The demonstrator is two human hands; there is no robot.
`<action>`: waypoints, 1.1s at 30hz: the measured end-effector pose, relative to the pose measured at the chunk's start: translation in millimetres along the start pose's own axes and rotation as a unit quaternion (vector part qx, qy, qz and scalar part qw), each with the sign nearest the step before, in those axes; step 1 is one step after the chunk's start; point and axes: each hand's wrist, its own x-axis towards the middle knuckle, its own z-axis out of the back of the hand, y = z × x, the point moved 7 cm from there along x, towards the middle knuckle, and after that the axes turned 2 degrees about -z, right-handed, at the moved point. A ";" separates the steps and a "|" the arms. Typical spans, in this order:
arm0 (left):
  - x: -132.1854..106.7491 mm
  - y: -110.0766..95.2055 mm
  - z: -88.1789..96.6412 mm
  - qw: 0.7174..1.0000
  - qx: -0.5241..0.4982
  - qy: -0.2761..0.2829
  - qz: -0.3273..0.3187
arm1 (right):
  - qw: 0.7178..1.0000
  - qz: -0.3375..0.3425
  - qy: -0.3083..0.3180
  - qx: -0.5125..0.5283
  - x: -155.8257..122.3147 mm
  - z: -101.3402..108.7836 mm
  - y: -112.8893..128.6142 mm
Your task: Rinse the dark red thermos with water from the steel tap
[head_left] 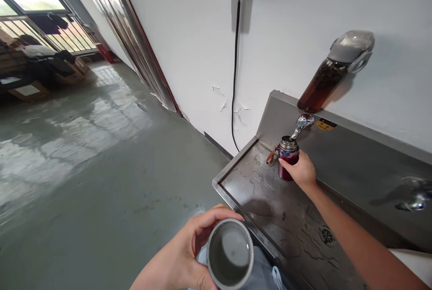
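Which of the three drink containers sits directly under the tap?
The small dark red flask, gripped by the right hand, stands open under the tap. The left hand holds the grey cup; the brown bottle stands on the ledge.

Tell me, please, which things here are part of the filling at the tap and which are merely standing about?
In use: red flask in the right hand, under the tap; steel cup in the left hand.
Standing about: brown bottle on the ledge; cable down the wall; boxes by the window.
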 end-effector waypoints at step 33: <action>-9.7 13.5 3.8 0.998 -0.002 -0.048 0.039 | 0.970 -0.077 -0.108 0.205 -11.8 -93.2 -39.4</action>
